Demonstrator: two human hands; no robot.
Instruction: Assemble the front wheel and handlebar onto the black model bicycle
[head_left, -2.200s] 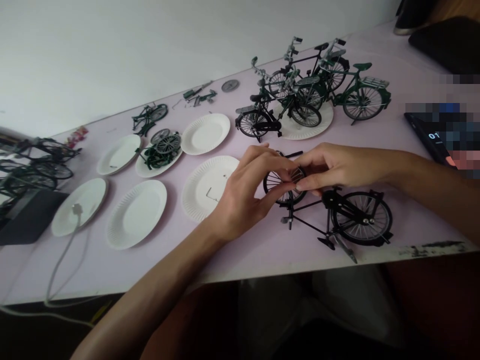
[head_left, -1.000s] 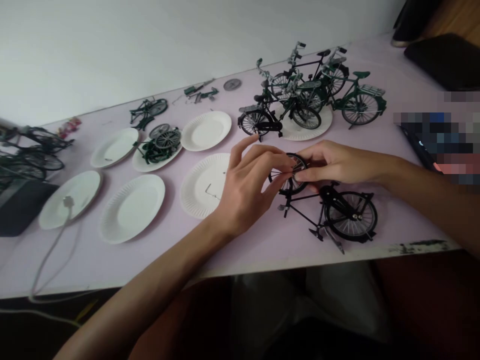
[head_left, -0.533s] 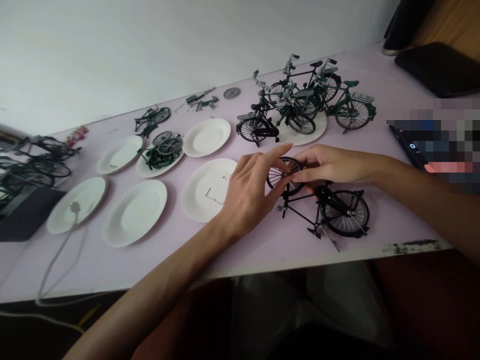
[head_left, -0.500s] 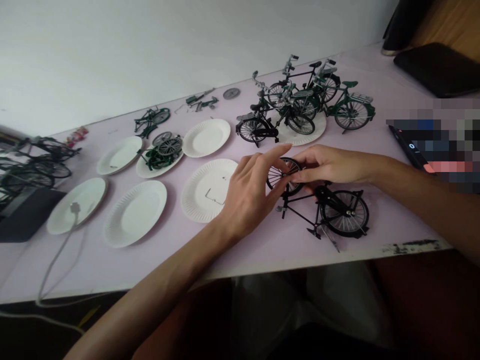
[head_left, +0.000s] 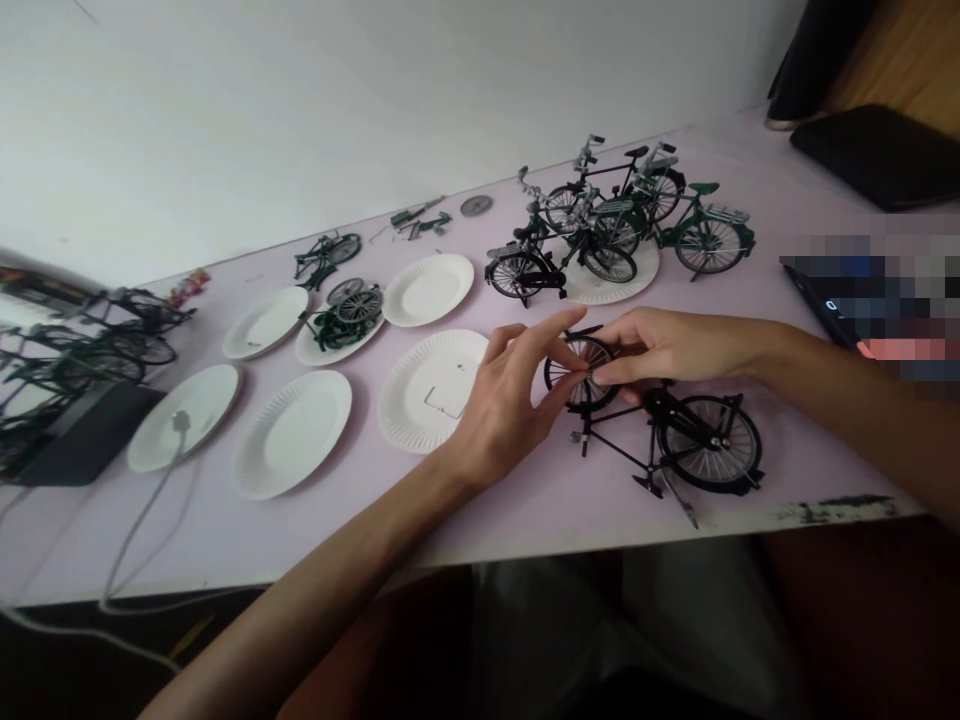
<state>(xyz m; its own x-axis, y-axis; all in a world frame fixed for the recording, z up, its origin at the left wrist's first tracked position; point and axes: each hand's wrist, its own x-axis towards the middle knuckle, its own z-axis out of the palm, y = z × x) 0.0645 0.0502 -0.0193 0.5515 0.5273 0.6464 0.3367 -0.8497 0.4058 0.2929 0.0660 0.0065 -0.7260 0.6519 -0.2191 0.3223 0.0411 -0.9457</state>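
A black model bicycle [head_left: 619, 452] lies tilted on the table, its rear wheel [head_left: 739, 445] toward the front edge. At the hub of its spoked front wheel [head_left: 561, 372], the thumb and a finger of my left hand [head_left: 504, 400] are pinched together, the index finger stretched above. From the other side, my right hand [head_left: 656, 345] grips the same wheel near the hub, its thumb on the near face. Whether a tiny part sits between the fingertips is hidden. Beside my left hand, a paper plate [head_left: 401, 400] carries a thin bent metal rod [head_left: 444, 405].
Assembled model bicycles [head_left: 709, 245] stand around a plate at the back. Another plate [head_left: 315, 352] holds green bicycle parts and wheels. Further plates [head_left: 292, 435], a cable [head_left: 139, 520], a dark box [head_left: 82, 435] and more model bicycles [head_left: 142, 320] are leftward. A phone [head_left: 821, 300] lies right.
The whole view has shifted, so the table's things appear further right and lower. Both hands stay at the front wheel, with the fingers closer together at its hub.
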